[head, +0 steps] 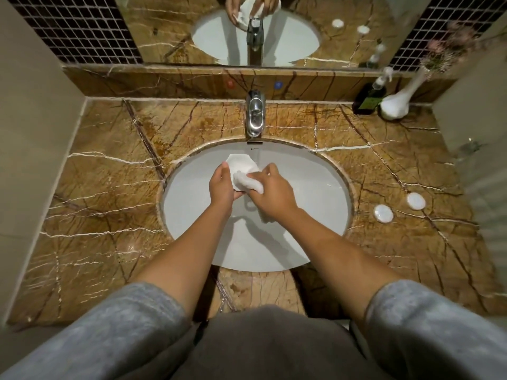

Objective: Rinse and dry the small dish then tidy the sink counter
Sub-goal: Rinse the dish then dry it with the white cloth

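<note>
Two hands [223,185] [273,192], one dish [241,163], one cloth [251,183], two round lids [383,213] [416,201], one vase [395,104], one bottle [369,98]

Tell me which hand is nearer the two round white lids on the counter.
Right. The right hand is over the basin, wiping the small dish with a cloth; the lids lie off to its right. The left hand holds the dish farther away.
</note>
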`<state>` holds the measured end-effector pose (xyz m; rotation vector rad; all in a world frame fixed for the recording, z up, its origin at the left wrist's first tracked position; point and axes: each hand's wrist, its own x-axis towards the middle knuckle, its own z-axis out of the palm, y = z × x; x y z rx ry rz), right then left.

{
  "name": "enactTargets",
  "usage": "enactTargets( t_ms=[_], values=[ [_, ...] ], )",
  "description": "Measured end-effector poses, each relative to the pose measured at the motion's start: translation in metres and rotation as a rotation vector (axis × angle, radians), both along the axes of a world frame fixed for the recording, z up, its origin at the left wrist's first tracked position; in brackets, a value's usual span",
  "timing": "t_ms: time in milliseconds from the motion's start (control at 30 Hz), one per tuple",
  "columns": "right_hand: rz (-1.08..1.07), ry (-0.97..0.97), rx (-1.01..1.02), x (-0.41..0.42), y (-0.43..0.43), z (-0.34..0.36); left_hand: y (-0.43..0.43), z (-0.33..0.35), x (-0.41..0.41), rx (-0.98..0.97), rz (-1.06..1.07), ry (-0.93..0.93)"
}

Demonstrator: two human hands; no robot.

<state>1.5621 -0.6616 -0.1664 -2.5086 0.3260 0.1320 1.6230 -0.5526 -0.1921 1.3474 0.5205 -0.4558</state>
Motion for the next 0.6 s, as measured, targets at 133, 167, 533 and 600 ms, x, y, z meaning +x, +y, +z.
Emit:
enactTargets(
  t_ms=[133, 167, 533, 600],
  values=[
    [-0.097, 0.005, 0.527, -0.005, 0.001, 0.007, 0.011, -0.007, 0.004, 0.078, 0.064, -0.002],
    [-0.227, -0.039, 0.649, -0.005, -0.002, 0.009, 0.015, -0.006, 0.007, 0.039, 0.070, 0.018],
    [-0.739, 0.233, 1.159, 0.014, -0.020, 0.011, 0.016, 0.007, 0.002, -0.193, -0.213, 0.053],
    [-0.692, 0.317, 1.158, 0.009, -0.024, 0.013, 0.018, 0.004, 0.005, -0.112, -0.202, 0.035]
  ],
)
